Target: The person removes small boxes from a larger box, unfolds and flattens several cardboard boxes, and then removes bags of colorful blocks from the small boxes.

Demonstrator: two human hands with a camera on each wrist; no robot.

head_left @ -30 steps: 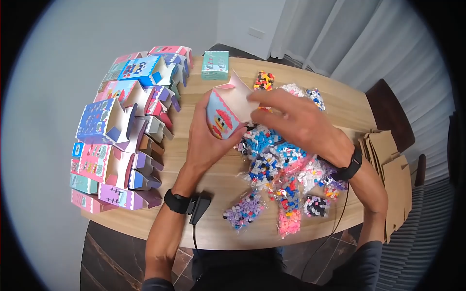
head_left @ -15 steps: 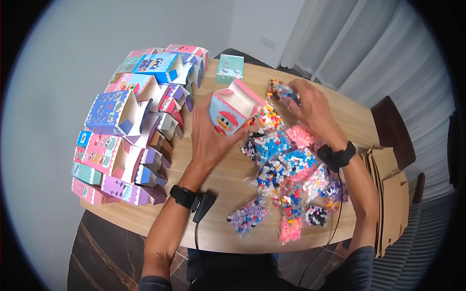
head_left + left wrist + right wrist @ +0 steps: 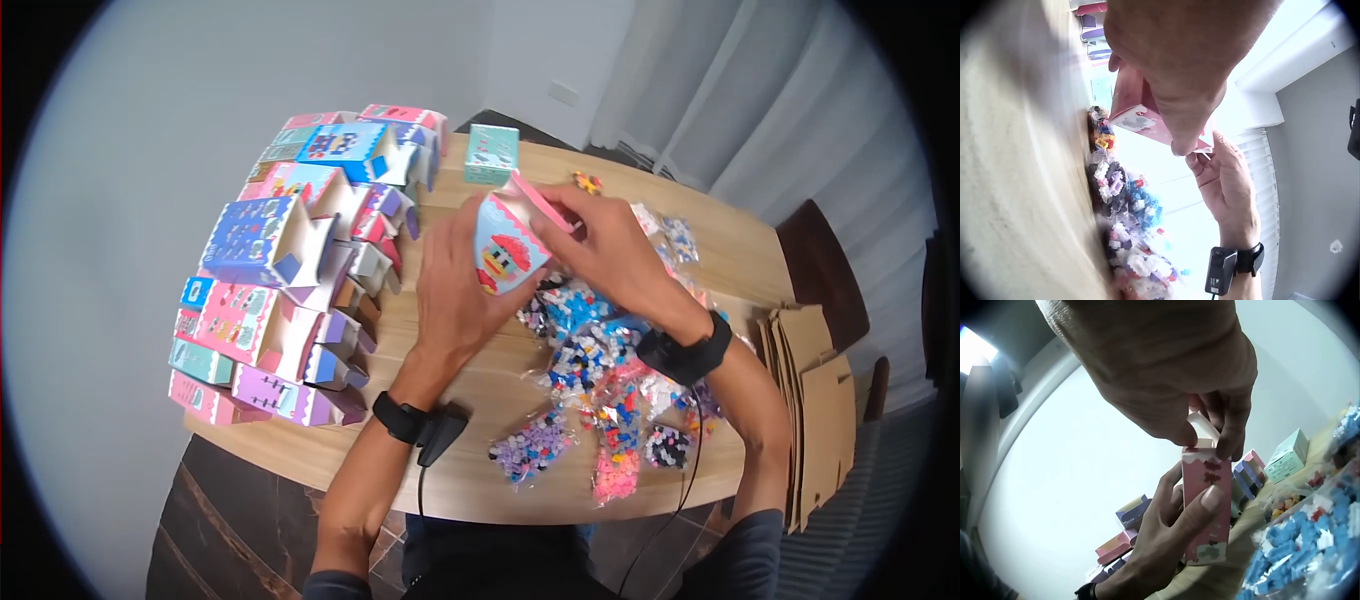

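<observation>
A small open cardboard box [image 3: 508, 245], pink and light blue with a cartoon duck-like figure, is held above the table by my left hand [image 3: 452, 295]. That hand's thumb lies along the printed side in the right wrist view. My right hand [image 3: 618, 245] is at the box's open end, thumb and fingers curled about its rim beside a raised flap [image 3: 1204, 425]. The inside of the box is hidden by this hand. Just right of the box lie clear bags of colourful small building bricks [image 3: 590, 355].
Stacked open printed boxes [image 3: 255, 245] cover the table's left side. A mint green box [image 3: 492, 153] stands at the back. Flattened brown cardboard [image 3: 815, 410] leans at the right edge near a dark chair [image 3: 820, 265]. A cable [image 3: 690, 450] runs from the right wrist.
My right hand reached out to the far bags, gripped one with blue bricks, and came back to the box opening. That bag no longer shows. My left hand kept hold of the box.
</observation>
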